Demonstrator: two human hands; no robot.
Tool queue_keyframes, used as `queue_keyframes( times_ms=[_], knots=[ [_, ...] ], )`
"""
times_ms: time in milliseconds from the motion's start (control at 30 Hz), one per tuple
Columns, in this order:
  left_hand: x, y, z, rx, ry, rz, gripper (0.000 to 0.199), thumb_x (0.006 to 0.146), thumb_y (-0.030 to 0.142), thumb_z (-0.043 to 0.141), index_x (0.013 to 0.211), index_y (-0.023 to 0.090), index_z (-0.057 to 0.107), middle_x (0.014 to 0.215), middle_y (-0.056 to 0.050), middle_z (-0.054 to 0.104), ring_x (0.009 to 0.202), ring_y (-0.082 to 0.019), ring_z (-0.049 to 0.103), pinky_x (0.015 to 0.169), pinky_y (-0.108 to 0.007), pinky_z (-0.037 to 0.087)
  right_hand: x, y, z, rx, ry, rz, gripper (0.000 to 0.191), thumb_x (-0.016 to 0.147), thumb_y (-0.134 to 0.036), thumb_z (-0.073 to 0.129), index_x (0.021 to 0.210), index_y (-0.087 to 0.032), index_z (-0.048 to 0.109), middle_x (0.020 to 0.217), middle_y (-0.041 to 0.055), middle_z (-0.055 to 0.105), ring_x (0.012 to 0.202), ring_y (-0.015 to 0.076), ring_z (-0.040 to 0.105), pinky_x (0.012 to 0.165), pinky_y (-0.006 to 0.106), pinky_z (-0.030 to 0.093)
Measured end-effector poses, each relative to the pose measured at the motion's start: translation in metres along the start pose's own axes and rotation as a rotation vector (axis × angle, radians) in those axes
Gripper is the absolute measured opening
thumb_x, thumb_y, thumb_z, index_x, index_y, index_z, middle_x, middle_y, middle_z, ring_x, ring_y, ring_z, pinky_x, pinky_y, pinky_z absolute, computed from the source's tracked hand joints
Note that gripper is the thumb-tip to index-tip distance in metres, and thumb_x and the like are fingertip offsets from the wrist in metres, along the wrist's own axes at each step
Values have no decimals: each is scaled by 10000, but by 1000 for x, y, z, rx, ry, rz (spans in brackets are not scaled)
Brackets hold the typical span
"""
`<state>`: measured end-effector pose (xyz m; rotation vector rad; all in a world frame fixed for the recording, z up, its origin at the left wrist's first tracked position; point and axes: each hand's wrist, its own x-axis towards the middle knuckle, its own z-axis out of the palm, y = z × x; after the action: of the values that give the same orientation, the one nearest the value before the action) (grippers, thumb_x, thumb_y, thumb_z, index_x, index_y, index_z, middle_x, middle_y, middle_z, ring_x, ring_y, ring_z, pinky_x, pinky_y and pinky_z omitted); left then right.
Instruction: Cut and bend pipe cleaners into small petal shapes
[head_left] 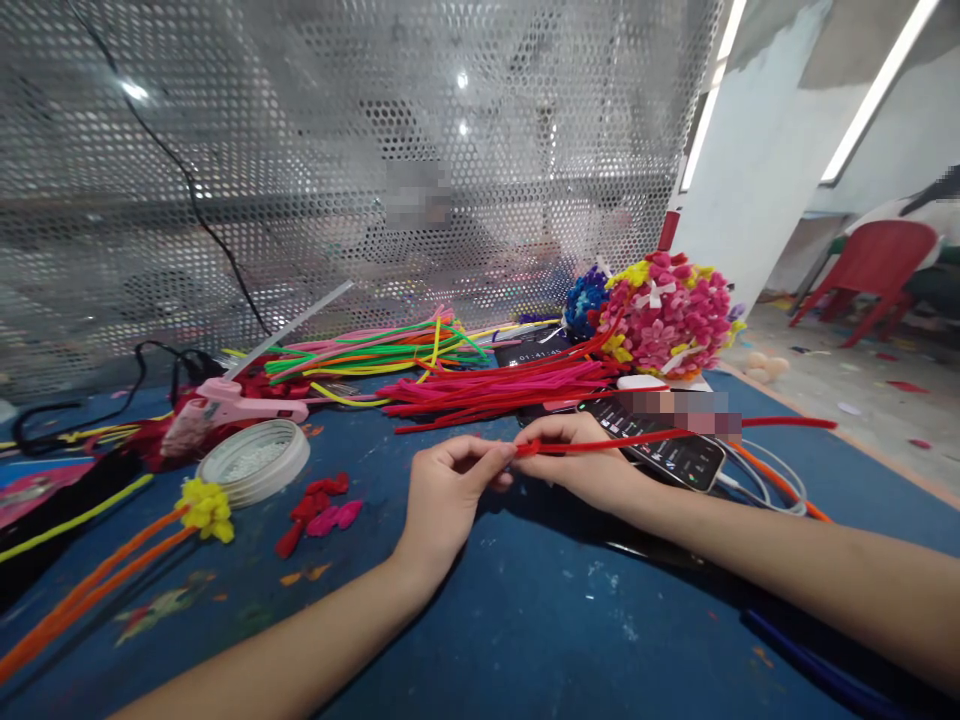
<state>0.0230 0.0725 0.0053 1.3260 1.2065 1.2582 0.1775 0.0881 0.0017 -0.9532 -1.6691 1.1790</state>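
Both hands meet over the blue table, pinching one end of a red pipe cleaner (645, 438). My left hand (457, 490) has thumb and forefinger closed on its tip. Right beside it, my right hand (574, 462) grips the same end, where the red fuzz looks bent or looped; fingers partly hide it. The rest of the stem runs off to the right, over a phone (675, 450). Left of my hands lie small red twisted pieces (315, 510) and a pink one (335, 517). A yellow pipe-cleaner flower (206, 508) with orange stems rests farther left.
Behind my hands are bundles of red and pink pipe cleaners (502, 390) and green ones (375, 352). A pink glue gun (232, 405) and a round tub of clear beads (255, 460) stand left. A pink flower bouquet (671, 315) is back right, before a perforated metal screen (337, 150).
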Motion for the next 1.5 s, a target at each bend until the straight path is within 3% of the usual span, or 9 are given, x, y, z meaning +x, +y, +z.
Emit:
queue_keyframes(
  times_ms=[100, 300, 467, 600, 767, 933, 1067, 1200, 1500],
  knots=[
    [3, -1, -2, -26, 43, -18, 189, 650, 322, 717, 659, 138, 676, 498, 20, 617, 454, -84, 555, 495, -176, 471, -1, -4, 1, -31, -31, 18, 155, 698, -277, 642, 791, -156, 669, 619, -24, 599, 505, 60, 475, 467, 168, 366],
    [8, -5, -3, -105, 44, -74, 208, 642, 324, 724, 709, 136, 665, 574, 7, 627, 516, -105, 583, 513, -200, 500, 2, 0, -3, -83, 89, -14, 188, 764, -340, 592, 807, -172, 665, 625, -9, 609, 502, 85, 505, 476, 197, 401],
    [7, -3, -2, -138, -66, -107, 197, 663, 297, 717, 759, 133, 667, 660, -12, 661, 600, -109, 615, 589, -203, 515, 3, 4, -8, -213, 110, -195, 116, 777, -273, 599, 782, -203, 693, 752, 12, 667, 696, 129, 594, 668, 251, 454],
    [9, -3, -4, -222, -153, -162, 202, 655, 249, 727, 807, 133, 662, 707, -22, 684, 620, -98, 624, 620, -192, 510, 2, 3, -9, -261, 77, -274, 114, 789, -263, 599, 794, -209, 700, 796, 24, 675, 748, 139, 606, 698, 262, 455],
    [12, -6, -6, -258, -175, -192, 245, 619, 201, 749, 829, 121, 651, 699, -19, 677, 604, -88, 617, 623, -192, 503, 3, 3, -7, -291, 90, -185, 100, 764, -276, 621, 798, -202, 681, 801, 13, 679, 747, 140, 612, 689, 257, 458],
    [12, -7, -5, -222, -159, -113, 228, 600, 188, 751, 758, 135, 596, 638, 20, 629, 585, -86, 602, 610, -196, 488, 4, 3, -3, -138, 8, -8, 149, 780, -311, 573, 810, -167, 601, 663, 2, 640, 561, 119, 587, 534, 233, 465],
    [12, -7, -4, -201, -133, -93, 188, 612, 195, 728, 707, 139, 576, 619, 19, 617, 574, -84, 585, 599, -193, 472, -1, 1, -3, -612, 76, -151, 178, 804, -306, 547, 921, -176, 582, 847, 53, 649, 786, 182, 601, 710, 321, 469],
    [13, -7, -4, -151, -135, -74, 157, 632, 213, 699, 700, 141, 577, 615, 3, 616, 576, -103, 577, 573, -208, 463, -8, 1, -2, -1155, 142, -236, 408, 772, -413, 574, 1100, -172, 538, 1193, 150, 510, 1123, 312, 429, 897, 481, 361],
    [11, -7, -4, -59, -206, -42, 118, 683, 220, 647, 722, 148, 562, 617, 11, 599, 582, -95, 547, 585, -206, 443, -9, 3, 1, -1227, 88, -184, 447, 811, -445, 484, 1160, -166, 513, 1268, 151, 443, 1160, 323, 383, 935, 500, 318]
  ],
)
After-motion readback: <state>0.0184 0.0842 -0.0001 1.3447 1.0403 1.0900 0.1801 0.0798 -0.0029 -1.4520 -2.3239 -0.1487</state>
